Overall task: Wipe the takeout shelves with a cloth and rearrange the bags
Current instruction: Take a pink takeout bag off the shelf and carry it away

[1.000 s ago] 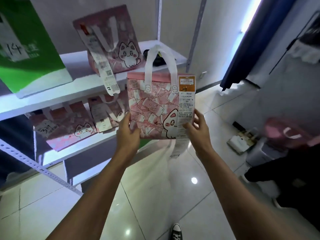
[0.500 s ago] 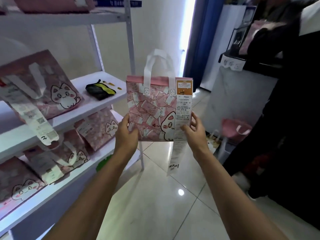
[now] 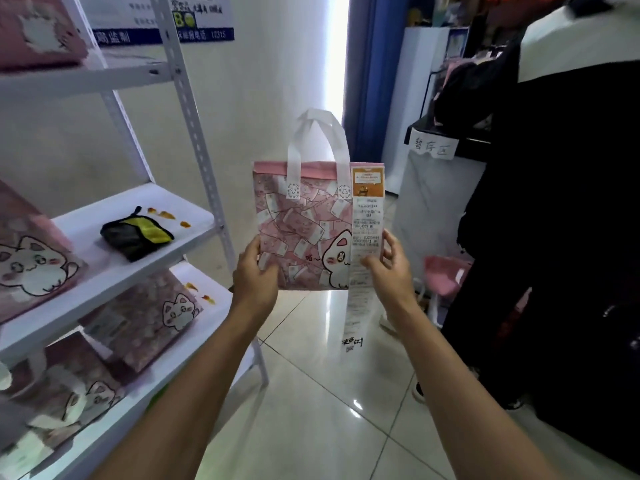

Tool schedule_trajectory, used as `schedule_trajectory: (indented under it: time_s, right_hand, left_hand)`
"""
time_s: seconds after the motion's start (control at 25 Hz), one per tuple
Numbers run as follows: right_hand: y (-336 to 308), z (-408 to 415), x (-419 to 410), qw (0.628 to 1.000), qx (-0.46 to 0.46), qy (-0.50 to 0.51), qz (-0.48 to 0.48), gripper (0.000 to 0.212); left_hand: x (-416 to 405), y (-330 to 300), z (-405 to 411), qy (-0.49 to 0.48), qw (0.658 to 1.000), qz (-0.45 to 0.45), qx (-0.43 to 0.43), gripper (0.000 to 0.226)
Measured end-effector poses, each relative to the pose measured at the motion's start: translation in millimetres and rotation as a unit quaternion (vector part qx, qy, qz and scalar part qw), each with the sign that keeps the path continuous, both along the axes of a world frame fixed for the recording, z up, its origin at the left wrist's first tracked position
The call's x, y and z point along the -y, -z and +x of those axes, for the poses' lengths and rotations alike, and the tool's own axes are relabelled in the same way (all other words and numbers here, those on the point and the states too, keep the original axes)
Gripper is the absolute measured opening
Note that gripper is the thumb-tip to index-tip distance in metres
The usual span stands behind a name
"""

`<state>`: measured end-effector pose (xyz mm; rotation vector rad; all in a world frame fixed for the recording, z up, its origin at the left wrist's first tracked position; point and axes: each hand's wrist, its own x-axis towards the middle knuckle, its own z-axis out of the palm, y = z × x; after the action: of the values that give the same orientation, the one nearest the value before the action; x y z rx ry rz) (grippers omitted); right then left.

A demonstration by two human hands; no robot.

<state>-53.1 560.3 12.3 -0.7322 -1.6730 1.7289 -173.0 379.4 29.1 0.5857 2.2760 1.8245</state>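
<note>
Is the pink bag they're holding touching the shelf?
Apart. In the head view the pink bag hangs in the air between the left hand and right hand, with bare wall showing between it and the shelf.

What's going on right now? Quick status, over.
Left hand and right hand grip pink cat bag by its lower corners, held in the air. Cloth lies on middle shelf. Nothing blocking.

bag [image 3: 304,223] mid-air right of shelves [image 3: 138,220] | cloth [image 3: 136,233] on middle shelf | receipt [image 3: 363,258] hanging down bag's right side
</note>
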Motion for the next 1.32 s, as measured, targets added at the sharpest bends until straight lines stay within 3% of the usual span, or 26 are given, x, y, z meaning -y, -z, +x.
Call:
schedule_trajectory:
  time_s: [0.8,1.32]
  right_hand:
    - [-2,-154,-147,0.989,0.029,0.146,0.014,0.065]
    - [19,-174,-239,0.975,0.041,0.219,0.000,0.064]
  left_hand:
    - [-192,8,-206,0.131,0.991,-0.004,0.024,0.050]
    - [-307,29,-241,0.208,0.978,-0.004,0.030,0.039]
